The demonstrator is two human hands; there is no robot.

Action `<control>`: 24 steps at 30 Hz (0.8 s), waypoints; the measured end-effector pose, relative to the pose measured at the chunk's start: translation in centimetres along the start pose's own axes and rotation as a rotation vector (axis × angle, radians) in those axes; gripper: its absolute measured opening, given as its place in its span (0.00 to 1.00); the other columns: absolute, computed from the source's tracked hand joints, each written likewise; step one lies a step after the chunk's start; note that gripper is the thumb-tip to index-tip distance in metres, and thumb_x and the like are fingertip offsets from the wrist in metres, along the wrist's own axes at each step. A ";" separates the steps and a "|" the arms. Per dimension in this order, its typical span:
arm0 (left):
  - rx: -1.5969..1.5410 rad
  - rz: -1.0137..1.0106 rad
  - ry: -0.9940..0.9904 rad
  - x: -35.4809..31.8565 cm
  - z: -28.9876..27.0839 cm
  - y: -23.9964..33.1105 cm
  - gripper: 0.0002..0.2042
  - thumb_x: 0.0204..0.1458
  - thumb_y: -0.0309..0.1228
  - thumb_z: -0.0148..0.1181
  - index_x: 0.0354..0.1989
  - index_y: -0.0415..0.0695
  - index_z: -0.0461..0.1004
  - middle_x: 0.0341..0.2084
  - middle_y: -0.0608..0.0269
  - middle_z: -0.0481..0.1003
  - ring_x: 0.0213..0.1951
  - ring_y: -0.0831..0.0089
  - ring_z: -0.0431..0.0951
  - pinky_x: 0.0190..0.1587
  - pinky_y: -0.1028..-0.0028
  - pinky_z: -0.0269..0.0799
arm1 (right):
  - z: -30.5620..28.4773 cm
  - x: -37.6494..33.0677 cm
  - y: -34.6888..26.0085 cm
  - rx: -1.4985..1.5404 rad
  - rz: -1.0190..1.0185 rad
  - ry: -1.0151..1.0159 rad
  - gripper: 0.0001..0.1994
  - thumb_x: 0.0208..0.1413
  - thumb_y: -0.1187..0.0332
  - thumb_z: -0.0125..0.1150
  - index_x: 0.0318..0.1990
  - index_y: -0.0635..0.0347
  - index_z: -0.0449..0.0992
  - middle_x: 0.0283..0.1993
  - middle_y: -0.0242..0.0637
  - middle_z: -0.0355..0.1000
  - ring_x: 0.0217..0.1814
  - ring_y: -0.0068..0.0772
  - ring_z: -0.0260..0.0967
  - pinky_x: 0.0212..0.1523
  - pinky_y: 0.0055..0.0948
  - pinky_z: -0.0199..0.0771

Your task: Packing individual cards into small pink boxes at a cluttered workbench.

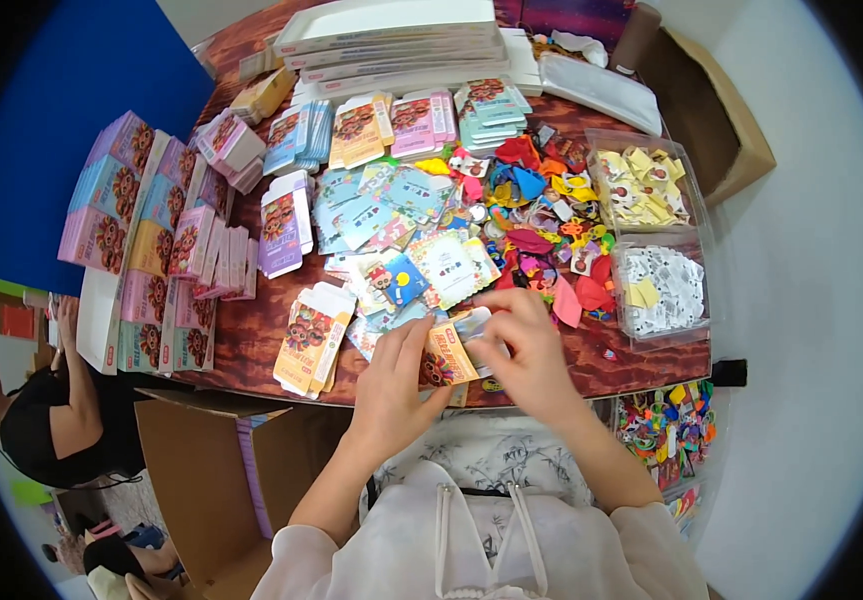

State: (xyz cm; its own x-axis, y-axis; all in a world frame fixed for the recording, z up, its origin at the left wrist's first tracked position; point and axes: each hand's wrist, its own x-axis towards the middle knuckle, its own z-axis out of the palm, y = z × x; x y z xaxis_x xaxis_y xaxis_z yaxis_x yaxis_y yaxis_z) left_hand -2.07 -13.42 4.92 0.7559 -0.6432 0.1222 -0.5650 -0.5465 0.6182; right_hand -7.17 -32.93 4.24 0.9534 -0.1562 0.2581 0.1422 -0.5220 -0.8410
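Note:
At the near table edge, my left hand (pixel 391 372) grips a small orange carton (pixel 448 354) by its left side. The carton lies tilted, its printed front facing up and its right end open with pale flaps showing. My right hand (pixel 523 350) is at that open end with fingers curled and pinched together; what lies between them is hidden. Just left of my left hand, flattened orange cartons (pixel 311 338) sit in a small pile. Beyond both hands, printed cards (pixel 448 268) are spread in a loose heap, a blue one (pixel 398 280) among them.
Colourful small toys and balloons (pixel 541 205) cover the right middle. Clear trays hold yellow packets (pixel 641 185) and white packets (pixel 661 287). Filled cartons (pixel 141 240) are stacked left; flat carton stacks (pixel 356 128) stand behind. A cardboard box (pixel 201 480) is below; another person (pixel 61 420) sits left.

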 end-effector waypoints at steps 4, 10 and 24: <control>-0.079 -0.017 0.085 0.8 0.6 -0.3 0.40 0.39 0.25 0.72 0.65 0.38 0.60 0.55 0.46 0.69 0.56 0.49 0.70 0.55 0.59 0.70 | 0.1 0.7 -0.4 0.012 -0.049 -0.047 0.06 0.57 0.72 0.60 0.38 0.64 0.79 0.67 0.46 0.64 0.72 0.55 0.52 0.69 0.45 0.54; -0.045 -0.017 0.052 1.1 0.6 -0.6 0.39 0.40 0.26 0.73 0.64 0.37 0.60 0.55 0.45 0.69 0.56 0.49 0.71 0.56 0.59 0.70 | -1.6 3.1 2.4 0.240 0.057 -0.358 0.07 0.60 0.70 0.59 0.38 0.63 0.80 0.63 0.43 0.69 0.67 0.41 0.63 0.65 0.40 0.62; -0.096 -0.042 0.076 0.9 0.0 -2.2 0.38 0.40 0.25 0.75 0.63 0.37 0.63 0.47 0.49 0.72 0.47 0.57 0.76 0.48 0.65 0.74 | -6.2 11.7 10.2 -0.097 0.123 0.347 0.05 0.51 0.75 0.62 0.28 0.64 0.72 0.49 0.41 0.77 0.50 0.38 0.74 0.52 0.37 0.72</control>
State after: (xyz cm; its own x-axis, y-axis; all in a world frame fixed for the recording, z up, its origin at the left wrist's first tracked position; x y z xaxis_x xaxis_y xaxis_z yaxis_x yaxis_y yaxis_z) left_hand -0.13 -12.77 3.70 0.8033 -0.5762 0.1505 -0.5006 -0.5164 0.6948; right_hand 3.78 -45.22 1.64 0.8129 -0.4881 0.3178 -0.0091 -0.5562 -0.8310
